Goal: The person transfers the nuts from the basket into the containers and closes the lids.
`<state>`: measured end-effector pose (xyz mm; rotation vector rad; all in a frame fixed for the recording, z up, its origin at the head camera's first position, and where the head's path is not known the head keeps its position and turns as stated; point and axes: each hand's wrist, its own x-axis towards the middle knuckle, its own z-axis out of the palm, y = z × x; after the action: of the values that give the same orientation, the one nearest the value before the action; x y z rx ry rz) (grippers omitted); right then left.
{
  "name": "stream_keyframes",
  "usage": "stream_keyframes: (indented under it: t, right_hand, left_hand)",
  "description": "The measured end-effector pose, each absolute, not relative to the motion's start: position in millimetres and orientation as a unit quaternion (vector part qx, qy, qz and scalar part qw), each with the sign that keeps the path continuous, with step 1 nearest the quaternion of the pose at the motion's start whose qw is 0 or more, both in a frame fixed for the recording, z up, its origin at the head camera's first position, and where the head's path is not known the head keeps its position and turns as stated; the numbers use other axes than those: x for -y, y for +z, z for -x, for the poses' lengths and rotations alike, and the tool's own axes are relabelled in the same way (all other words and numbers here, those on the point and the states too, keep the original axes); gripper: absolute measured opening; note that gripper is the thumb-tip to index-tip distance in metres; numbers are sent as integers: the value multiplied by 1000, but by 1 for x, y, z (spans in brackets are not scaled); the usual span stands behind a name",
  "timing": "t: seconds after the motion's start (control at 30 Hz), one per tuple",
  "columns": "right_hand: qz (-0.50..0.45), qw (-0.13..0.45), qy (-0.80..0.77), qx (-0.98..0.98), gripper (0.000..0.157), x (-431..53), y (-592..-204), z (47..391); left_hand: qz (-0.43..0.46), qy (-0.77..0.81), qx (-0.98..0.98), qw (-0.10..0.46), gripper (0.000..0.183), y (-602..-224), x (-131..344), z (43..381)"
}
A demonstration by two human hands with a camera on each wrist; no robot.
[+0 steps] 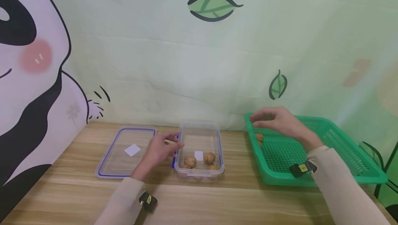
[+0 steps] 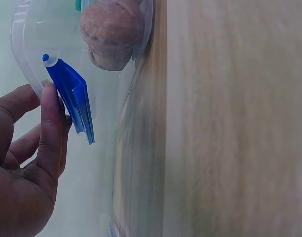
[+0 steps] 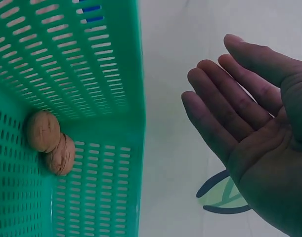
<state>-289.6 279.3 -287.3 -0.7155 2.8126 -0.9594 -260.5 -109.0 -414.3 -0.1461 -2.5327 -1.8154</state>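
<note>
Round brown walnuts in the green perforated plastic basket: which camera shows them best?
Right wrist: it looks into the basket, showing both walnuts large and nearly whole in a corner. The head view shows them small, partly hidden by the basket; the left wrist view shows neither.

No text, brand or number can be read. Left of the clear plastic food container [image 1: 199,173], a white square label [image 1: 132,150] shows on the blue-edged lid [image 1: 138,136], and another white square label [image 1: 198,155] shows within the container's outline; any print on them is too small to tell. Well to the container's right and above it, the printed backdrop [image 1: 155,59] bears a reddish mark [image 1: 357,72], too faint to identify as a character or sign.
</note>
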Motion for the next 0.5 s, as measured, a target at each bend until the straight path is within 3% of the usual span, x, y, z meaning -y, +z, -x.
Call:
stream_keyframes:
  t: [0.5]
  right_hand:
    - [207,68,-308,-926,46,-294,-291,304]
  left_hand:
    - [45,-580,813,12,49,-416,110,262]
